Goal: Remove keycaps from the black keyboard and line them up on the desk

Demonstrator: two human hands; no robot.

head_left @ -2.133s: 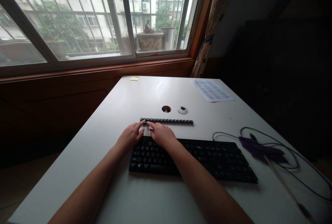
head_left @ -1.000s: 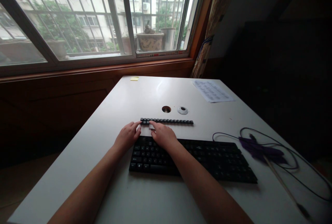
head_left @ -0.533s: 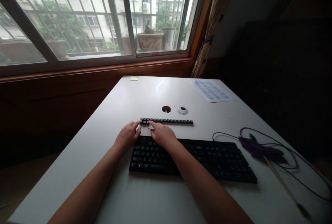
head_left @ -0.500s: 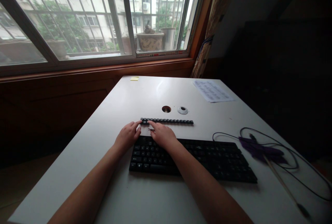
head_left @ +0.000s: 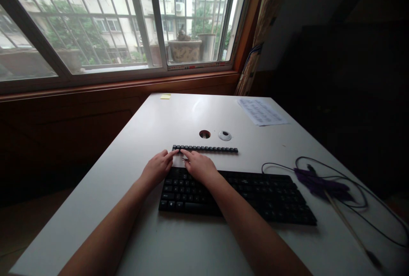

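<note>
A row of small black keycaps lies in a line on the white table. My left hand has its index finger stretched out, the tip at the near side of the row's left end. From the other side, my right hand points its index finger at the same spot, so the two fingertips almost meet; any keycap between them is mostly hidden. Thin metal prongs of a small tool stick out from under the right hand's fingers. A black keyboard lies below, partly covered by the right forearm.
A black cable loops around a purple cloth and a thin stick at the right. Printed sheets, a yellow sticky note, a cable hole and a round grommet are farther back.
The left index fingertip has moved right along the keycaps, towards the right one. The right fingertip has shifted slightly left. The keyboard has stayed put.
</note>
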